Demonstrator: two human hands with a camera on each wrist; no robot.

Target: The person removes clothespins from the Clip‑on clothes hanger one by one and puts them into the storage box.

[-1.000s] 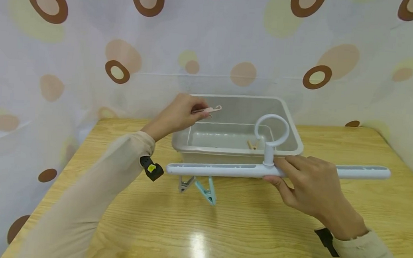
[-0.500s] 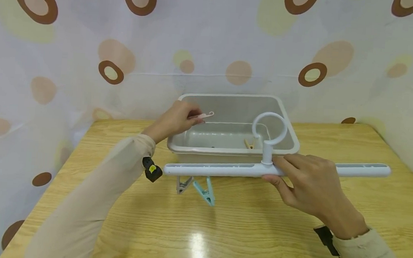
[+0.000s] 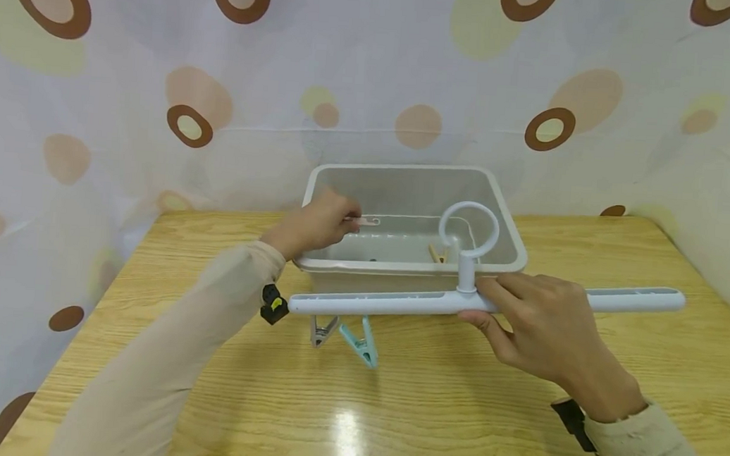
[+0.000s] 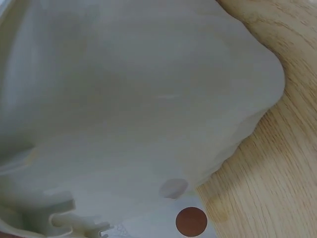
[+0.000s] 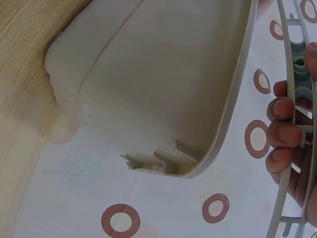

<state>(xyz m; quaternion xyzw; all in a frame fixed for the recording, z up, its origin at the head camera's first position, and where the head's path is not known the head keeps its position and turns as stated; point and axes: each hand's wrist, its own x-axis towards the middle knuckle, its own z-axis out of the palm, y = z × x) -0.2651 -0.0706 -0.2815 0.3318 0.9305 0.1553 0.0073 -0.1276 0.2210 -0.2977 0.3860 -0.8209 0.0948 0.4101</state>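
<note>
My left hand (image 3: 321,221) is inside the left part of a grey plastic basin (image 3: 394,267), pinching a pale pink clip (image 3: 365,222) with a hooked end; most of the clip is hidden by the fingers. My right hand (image 3: 536,328) grips a white plastic hanger (image 3: 385,303) near its middle, in front of the basin, with the ring hook pointing up. Below the hanger's left arm hang a grey clip (image 3: 321,331) and a light blue clip (image 3: 363,342). In the right wrist view, curled fingers (image 5: 285,133) wrap the hanger's ribbed underside.
A tan clip (image 3: 438,254) lies in the basin's right part. The basin stands near the back of a wooden table (image 3: 276,405), before a dotted cloth backdrop (image 3: 377,59). The left wrist camera sees mostly the basin's outer wall (image 4: 138,99).
My left hand has moved down into the basin with the pink clip, from about rim height. The right hand and hanger stay nearly still. The whole head view has shifted slightly.
</note>
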